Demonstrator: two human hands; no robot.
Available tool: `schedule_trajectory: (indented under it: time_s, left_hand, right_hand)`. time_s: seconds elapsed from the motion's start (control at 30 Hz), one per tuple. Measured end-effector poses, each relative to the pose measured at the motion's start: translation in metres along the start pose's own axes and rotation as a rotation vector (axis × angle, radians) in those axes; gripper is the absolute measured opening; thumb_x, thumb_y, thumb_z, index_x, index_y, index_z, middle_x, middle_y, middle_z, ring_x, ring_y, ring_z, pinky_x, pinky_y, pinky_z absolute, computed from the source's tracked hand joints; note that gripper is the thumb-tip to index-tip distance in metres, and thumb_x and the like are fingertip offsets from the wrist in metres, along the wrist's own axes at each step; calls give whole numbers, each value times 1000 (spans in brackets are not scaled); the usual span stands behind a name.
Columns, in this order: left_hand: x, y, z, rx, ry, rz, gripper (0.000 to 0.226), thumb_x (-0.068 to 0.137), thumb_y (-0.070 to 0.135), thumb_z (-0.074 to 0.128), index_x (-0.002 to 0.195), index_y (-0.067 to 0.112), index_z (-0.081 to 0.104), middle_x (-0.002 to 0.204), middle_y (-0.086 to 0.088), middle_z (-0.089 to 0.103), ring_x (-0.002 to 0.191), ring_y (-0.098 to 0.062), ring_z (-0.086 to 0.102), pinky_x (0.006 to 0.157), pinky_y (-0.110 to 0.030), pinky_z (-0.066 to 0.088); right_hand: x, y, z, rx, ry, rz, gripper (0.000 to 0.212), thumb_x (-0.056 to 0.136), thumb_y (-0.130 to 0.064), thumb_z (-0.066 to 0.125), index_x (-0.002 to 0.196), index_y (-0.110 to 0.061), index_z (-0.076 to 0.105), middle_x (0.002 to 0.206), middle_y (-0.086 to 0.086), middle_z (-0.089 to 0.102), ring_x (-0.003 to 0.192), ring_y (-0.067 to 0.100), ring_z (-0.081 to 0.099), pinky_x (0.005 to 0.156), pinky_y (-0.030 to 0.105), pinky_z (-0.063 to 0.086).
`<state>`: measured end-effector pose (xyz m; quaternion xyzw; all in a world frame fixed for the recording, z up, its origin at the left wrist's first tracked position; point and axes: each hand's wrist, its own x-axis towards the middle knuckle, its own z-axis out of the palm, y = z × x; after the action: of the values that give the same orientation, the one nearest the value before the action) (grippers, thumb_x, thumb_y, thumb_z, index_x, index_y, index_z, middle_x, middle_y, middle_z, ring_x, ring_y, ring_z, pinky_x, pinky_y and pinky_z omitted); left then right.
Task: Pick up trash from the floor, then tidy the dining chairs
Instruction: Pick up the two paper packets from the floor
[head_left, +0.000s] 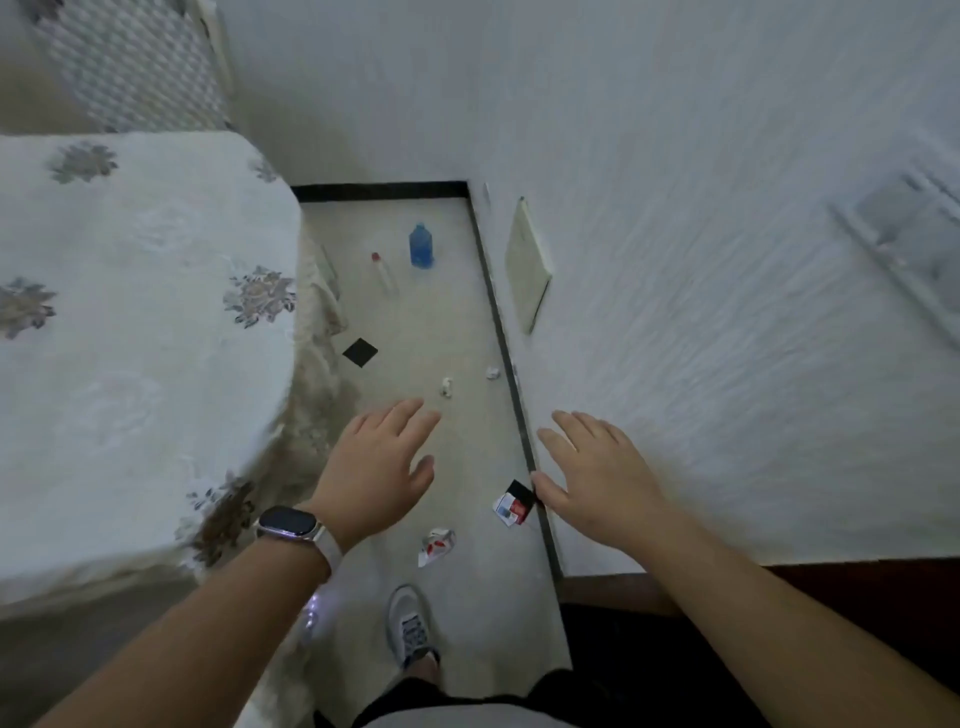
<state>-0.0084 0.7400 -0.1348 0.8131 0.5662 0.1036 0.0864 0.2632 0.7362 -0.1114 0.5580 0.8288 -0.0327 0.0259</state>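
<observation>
My left hand (379, 467) and right hand (597, 480) are spread, holding nothing. The red-and-black packet (514, 504) lies on the floor (457, 322) against the right-side skirting (500, 322), just left of my right thumb. That hand is nearer, I judge.

person, head view. both forearms bare as far as the lower frame edge. left hand (379, 467) and right hand (597, 475) bare too.
left wrist: smartwatch (289, 522) — rounded rectangular dark screen, pale metallic case, white band wrapped round the wrist.
one shoe (409, 629) visible — light grey trainer with darker laces and tongue, bare ankle above it; cannot tell which foot.
dark legwear (395, 699) at the bottom edge. a pale shirt hem (467, 721) sits just below it, blurred.
</observation>
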Motion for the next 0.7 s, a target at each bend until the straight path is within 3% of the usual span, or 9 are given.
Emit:
schedule_trajectory:
  time_s: [0.1,0.27,0.43,0.7]
  left_hand:
    - [26,-15,23,-28,-36,-24,50,83,36,50,128,17,57,130,-8,59,115,-27,57,96,-41,46]
    - [61,-34,97,-110,-72,-92,50,83,35,50,127,14,59,129,-11,60,113,-31,58,91,-40,47]
    - [72,-57,213,-224,-111,-262,49,84,32,53,128,12,60,130,-12,59,111,-32,59,87,-42,49]
    - [55,-100,436,-320,-243,-441,53,87,35,52,132,8,57,133,-16,58,119,-33,54,101,-42,42]
  right_hand:
    - [29,11,21,43,-3,53,51,90,-47,47,128,-15,58,135,6,55,123,25,49,101,39,40]
    - [71,38,96,172,-46,135,52,81,-46,49,115,-10,64,119,12,63,109,29,57,88,36,45]
    - [106,64,215,274,-147,154,53,85,-38,59,128,-7,54,131,15,54,119,32,50,95,41,42]
    - [135,94,444,380,-273,254,58,82,-39,57,131,-8,52,131,12,53,119,30,50,95,41,44]
